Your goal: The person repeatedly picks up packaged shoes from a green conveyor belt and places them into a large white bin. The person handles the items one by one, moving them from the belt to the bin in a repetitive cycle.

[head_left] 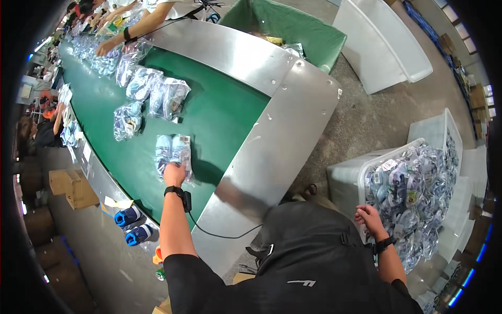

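A pair of light blue shoes in a clear plastic bag (180,149) lies on the green conveyor belt (219,112). My left hand (175,174) is closed on the near end of that bag. My right hand (369,219) hangs at the right beside a white bin (345,180) heaped with bagged shoes (413,193). Its fingers are loosely curled in, and nothing shows in them. Farther up the belt lie more bagged shoes, among them one bag (168,98) and a smaller one (128,120).
A metal rim (293,131) borders the belt. Another person's hand (109,46) reaches over bags at the far end. Blue shoes (138,234) sit on the left edge. A green bin (314,36) and a white bin (376,47) stand beyond; cartons (78,188) are on the left floor.
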### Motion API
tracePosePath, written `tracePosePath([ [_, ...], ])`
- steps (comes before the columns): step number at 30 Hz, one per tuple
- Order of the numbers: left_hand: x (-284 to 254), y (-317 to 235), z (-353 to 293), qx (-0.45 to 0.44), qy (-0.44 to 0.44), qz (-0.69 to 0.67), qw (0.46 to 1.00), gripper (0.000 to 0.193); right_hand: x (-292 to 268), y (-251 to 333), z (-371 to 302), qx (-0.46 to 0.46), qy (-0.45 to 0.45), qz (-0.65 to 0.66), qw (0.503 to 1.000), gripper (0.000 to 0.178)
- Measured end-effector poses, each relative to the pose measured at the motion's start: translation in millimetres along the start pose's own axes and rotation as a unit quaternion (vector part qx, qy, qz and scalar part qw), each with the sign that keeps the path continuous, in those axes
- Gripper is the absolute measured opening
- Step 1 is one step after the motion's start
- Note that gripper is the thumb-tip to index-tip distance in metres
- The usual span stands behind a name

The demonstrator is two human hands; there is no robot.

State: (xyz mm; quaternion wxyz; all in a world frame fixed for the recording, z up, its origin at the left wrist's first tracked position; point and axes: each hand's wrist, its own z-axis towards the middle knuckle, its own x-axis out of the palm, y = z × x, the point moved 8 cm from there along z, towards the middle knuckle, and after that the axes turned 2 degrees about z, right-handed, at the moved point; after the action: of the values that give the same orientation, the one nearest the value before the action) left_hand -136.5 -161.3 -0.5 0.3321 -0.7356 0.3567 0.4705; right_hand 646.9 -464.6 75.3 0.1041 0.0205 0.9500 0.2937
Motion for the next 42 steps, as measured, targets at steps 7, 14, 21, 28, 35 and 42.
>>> tracePosePath([
  [7, 5, -8, -101, 0.051, 0.044, -0.091, 0.994, 0.049, -5, 49, 32, -0.055, 0.047, -0.065, 0.995, 0.031],
  [14, 37, -81, -294, 0.190, 0.213, -0.143, 0.948, 0.033, 26, 107, 31, -0.128, 0.119, -0.116, 0.978, 0.029],
  [21, 194, -31, -522, -0.053, 0.637, -0.330, 0.695, 0.061, 49, 121, 29, -0.187, 0.148, -0.174, 0.955, 0.027],
  [28, 185, 0, -528, -0.024, 0.497, -0.468, 0.730, 0.029, 43, 113, 30, -0.178, 0.150, -0.157, 0.960, 0.026],
  [35, 106, 182, -508, -0.479, 0.252, -0.506, 0.671, 0.038, 50, 111, 34, -0.192, 0.154, -0.187, 0.951, 0.026],
  [42, -45, 246, -445, -0.330, 0.115, -0.276, 0.895, 0.037, 63, 114, 35, -0.199, 0.164, -0.241, 0.936, 0.027],
])
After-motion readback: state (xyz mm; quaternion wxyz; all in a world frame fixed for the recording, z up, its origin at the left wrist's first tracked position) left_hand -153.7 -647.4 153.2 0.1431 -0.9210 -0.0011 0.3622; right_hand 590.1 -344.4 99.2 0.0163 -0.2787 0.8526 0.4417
